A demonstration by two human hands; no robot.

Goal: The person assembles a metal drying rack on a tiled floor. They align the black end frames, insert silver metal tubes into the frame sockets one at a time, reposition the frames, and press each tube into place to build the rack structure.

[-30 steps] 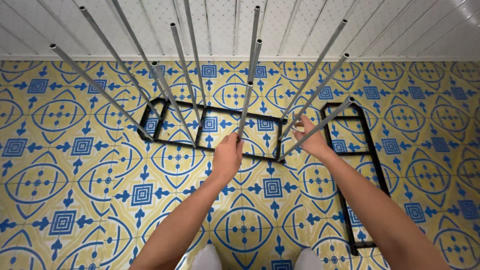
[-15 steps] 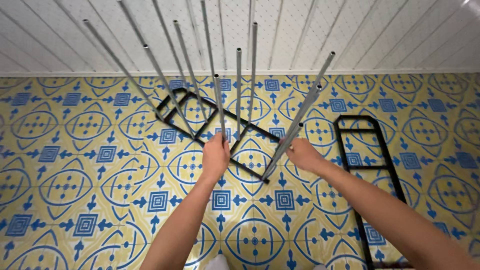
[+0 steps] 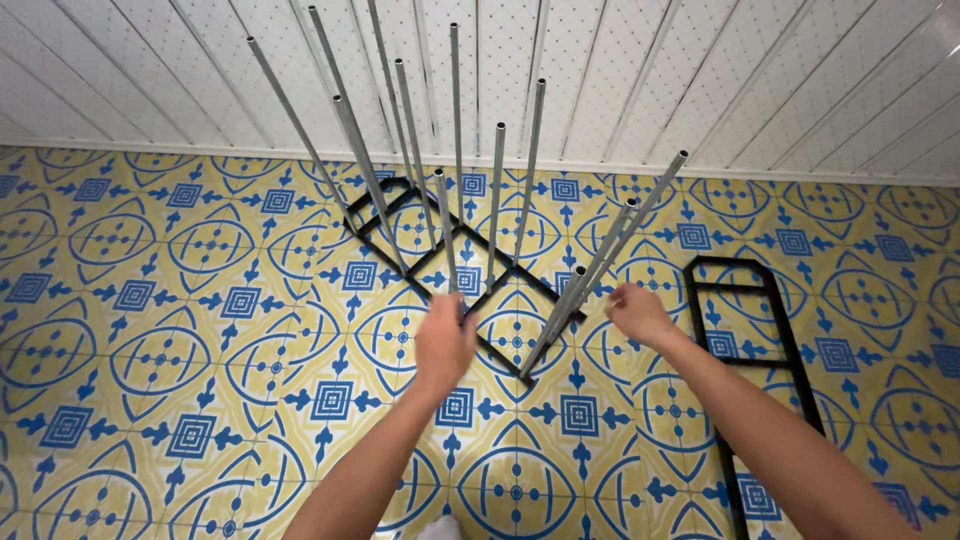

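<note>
Grey metal tubes (image 3: 455,150) stand up from a black ladder-like frame (image 3: 440,250) lying on the patterned floor (image 3: 150,330), long axis running from the wall edge toward the hands. Left hand (image 3: 443,343) curls around one tube's lower end. Right hand (image 3: 637,314) sits half-curled just beside the leaning tubes (image 3: 600,265); whether it touches them, cannot tell. A second black frame (image 3: 745,360) lies right of both hands.
</note>
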